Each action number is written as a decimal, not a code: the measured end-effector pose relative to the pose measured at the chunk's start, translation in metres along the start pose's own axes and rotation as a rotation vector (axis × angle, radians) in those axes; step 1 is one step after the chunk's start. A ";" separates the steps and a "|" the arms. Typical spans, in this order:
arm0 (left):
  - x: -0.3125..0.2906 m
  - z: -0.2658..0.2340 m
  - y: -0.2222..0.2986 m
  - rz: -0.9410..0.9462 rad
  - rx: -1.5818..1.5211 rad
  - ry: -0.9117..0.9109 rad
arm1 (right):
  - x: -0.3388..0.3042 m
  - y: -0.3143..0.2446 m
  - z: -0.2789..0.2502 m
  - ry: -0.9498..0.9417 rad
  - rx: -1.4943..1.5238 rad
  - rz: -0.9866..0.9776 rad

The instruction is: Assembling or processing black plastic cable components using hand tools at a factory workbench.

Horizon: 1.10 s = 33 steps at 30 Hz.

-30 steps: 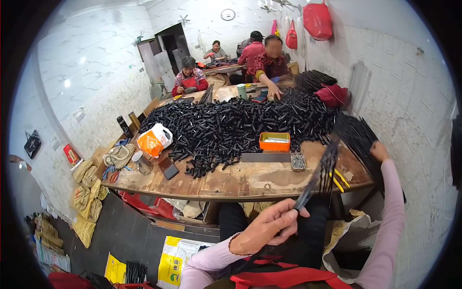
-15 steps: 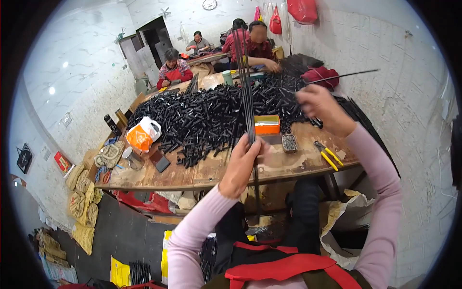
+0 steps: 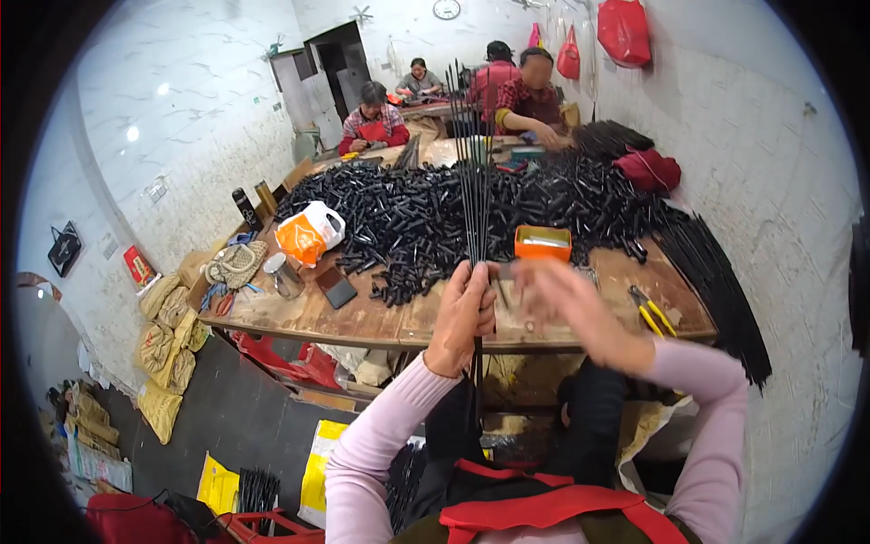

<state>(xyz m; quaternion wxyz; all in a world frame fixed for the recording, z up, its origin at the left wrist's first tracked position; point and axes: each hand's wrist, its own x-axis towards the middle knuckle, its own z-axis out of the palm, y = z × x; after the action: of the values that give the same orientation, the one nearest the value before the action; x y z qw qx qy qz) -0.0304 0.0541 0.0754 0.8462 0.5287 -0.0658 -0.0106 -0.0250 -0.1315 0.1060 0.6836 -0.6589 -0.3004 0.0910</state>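
Note:
My left hand (image 3: pixel 463 313) is closed around a bundle of thin black rods (image 3: pixel 473 195), held upright in front of the table edge. Above the fist the rods fan out slightly, and their lower ends run down below the table top. Just right of the bundle is my right hand (image 3: pixel 566 308), smeared by motion. Its fingers look stretched toward the rods and apart, and no rod shows in them. Behind both hands lies a wide heap of short black tube-like pieces (image 3: pixel 399 218). An orange box (image 3: pixel 543 243) stands past my right hand.
Yellow-handled pliers (image 3: pixel 652 312) lie on the wooden table (image 3: pixel 399 328) at right. Long black rods (image 3: pixel 716 290) hang over its right edge. At left are a white and orange bag (image 3: pixel 311 234), a metal cup (image 3: pixel 284 276) and a dark flat object (image 3: pixel 336 287). Several people sit beyond the heap.
My right hand has come down and left from the right side to beside the bundle; the single rod it held out no longer shows in it. The view has shifted, and the bundle now fans wider.

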 end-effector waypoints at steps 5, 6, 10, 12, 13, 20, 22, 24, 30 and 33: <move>0.012 -0.004 -0.005 -0.031 -0.027 -0.028 | -0.068 -0.046 0.012 -0.299 -0.537 -0.602; 0.011 -0.006 -0.004 -0.037 -0.022 -0.027 | -0.060 -0.045 0.008 -0.293 -0.531 -0.601; -0.001 -0.009 0.003 -0.014 0.026 0.002 | 0.010 -0.036 -0.017 0.034 -0.400 -0.305; -0.007 -0.006 0.005 -0.061 0.075 0.037 | 0.066 -0.011 -0.046 0.104 -0.255 -0.321; -0.010 -0.003 0.007 -0.084 0.086 0.024 | 0.088 -0.009 -0.054 0.176 -0.158 -0.256; -0.032 0.004 -0.022 -0.193 -0.095 -0.173 | 0.159 -0.024 -0.059 -0.129 0.607 0.198; -0.036 -0.012 -0.015 -0.302 -0.288 -0.382 | 0.141 -0.024 -0.038 -0.034 0.568 0.198; -0.031 0.001 -0.006 -0.296 -0.209 -0.365 | 0.117 -0.025 -0.038 -0.083 0.528 0.230; -0.006 0.025 -0.008 -0.316 -0.155 -0.415 | 0.089 -0.031 -0.070 -0.200 0.348 0.193; -0.025 0.034 -0.018 -0.320 -0.123 -0.394 | 0.062 -0.038 -0.062 -0.246 0.382 0.302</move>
<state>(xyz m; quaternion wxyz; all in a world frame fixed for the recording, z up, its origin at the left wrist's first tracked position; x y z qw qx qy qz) -0.0587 0.0180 0.0709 0.8352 0.4677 -0.1440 -0.2511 0.0472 -0.1563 0.1631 0.7326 -0.5392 -0.2570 0.3265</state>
